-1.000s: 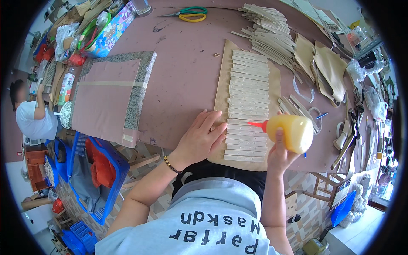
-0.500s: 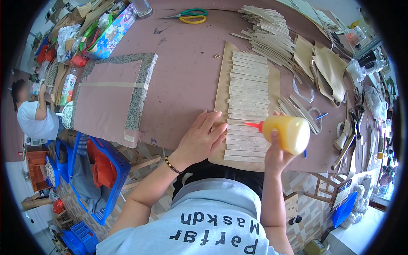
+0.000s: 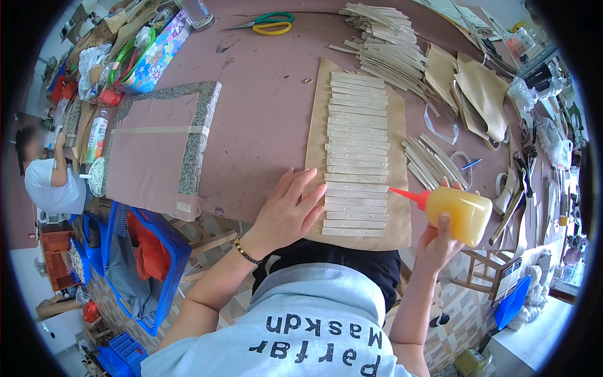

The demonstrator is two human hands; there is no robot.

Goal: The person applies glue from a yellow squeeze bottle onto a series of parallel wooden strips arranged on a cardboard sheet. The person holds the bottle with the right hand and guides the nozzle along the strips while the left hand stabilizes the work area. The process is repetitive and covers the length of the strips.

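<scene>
Gripping yellow squeeze bottle (image 3: 463, 215) in right hand (image 3: 438, 244), with thumb across the near side and fingers wrapped behind, closed firmly round it. Just swung rightward, with red nozzle (image 3: 409, 196) over the middle of a strip half a second ago, now aimed at right end of one in the row of pale strips (image 3: 357, 152), with tip just beside it; cannot tell whether touching. Also tilted more, with bottle base lower toward the right. Probably means a pass along that strip finished or paused; cannot confirm any flow. Keeping left hand (image 3: 284, 206) about where placed before, by left ends of the row, with fingers loosely spread, grasping nothing; cannot tell how hard pressing, if at all. Strips: laid crosswise in a column on tan sheet (image 3: 397, 125), by near edge of worktable (image 3: 264, 107), without visible disturbance. Also noted: heap of loose strips (image 3: 392, 55) beyond sheet, smaller bundle (image 3: 432, 162) near bottle, scissors (image 3: 254, 25) toward far edge.
</scene>
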